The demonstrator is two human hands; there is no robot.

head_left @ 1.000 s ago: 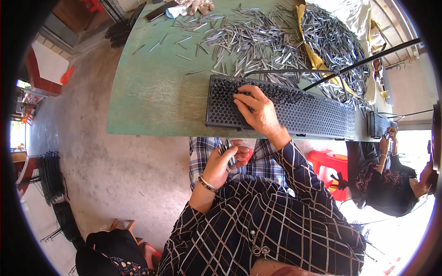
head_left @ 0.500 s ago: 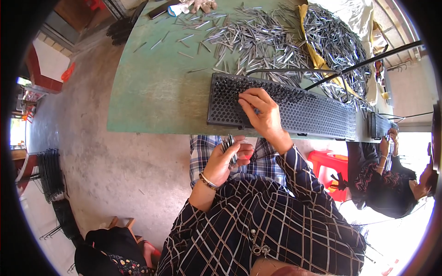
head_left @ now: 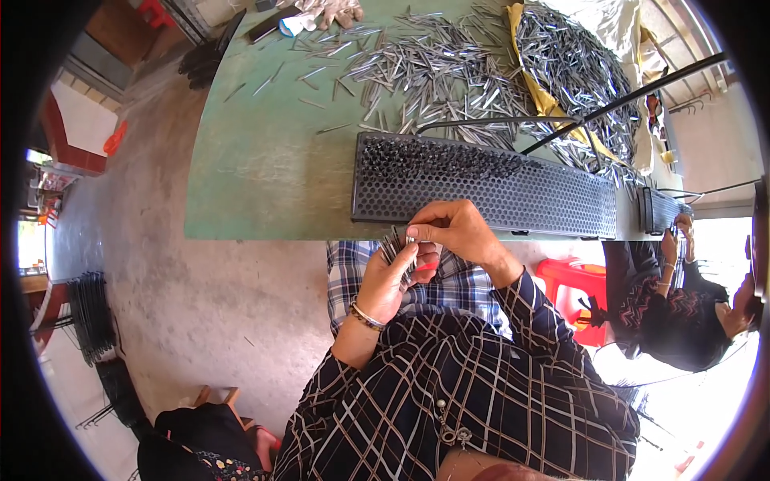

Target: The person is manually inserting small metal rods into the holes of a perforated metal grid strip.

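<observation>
My left hand [head_left: 388,276], with bracelets at its wrist, is closed round a bundle of thin metal strips [head_left: 392,244] just below the table's near edge. The fingertips of my right hand [head_left: 457,234] pinch at the top of that bundle; whether a single strip is between them is too small to tell. Beyond both hands lies a long black perforated tray [head_left: 481,188] along the table edge. Many of its holes at the left and along the far side are filled with dark pieces.
A heap of loose metal strips [head_left: 437,68] covers the green table [head_left: 265,160], beside a full yellow-edged sack [head_left: 573,72]. A black rod frame [head_left: 634,88] reaches over the tray. Work gloves [head_left: 337,11] lie at the far left. At right, a person [head_left: 674,297] handles another tray [head_left: 659,212] near a red stool [head_left: 573,289].
My right hand has drawn back from the tray's left part toward me and now meets the strips in my left hand. The left hand stays nearly in place.
</observation>
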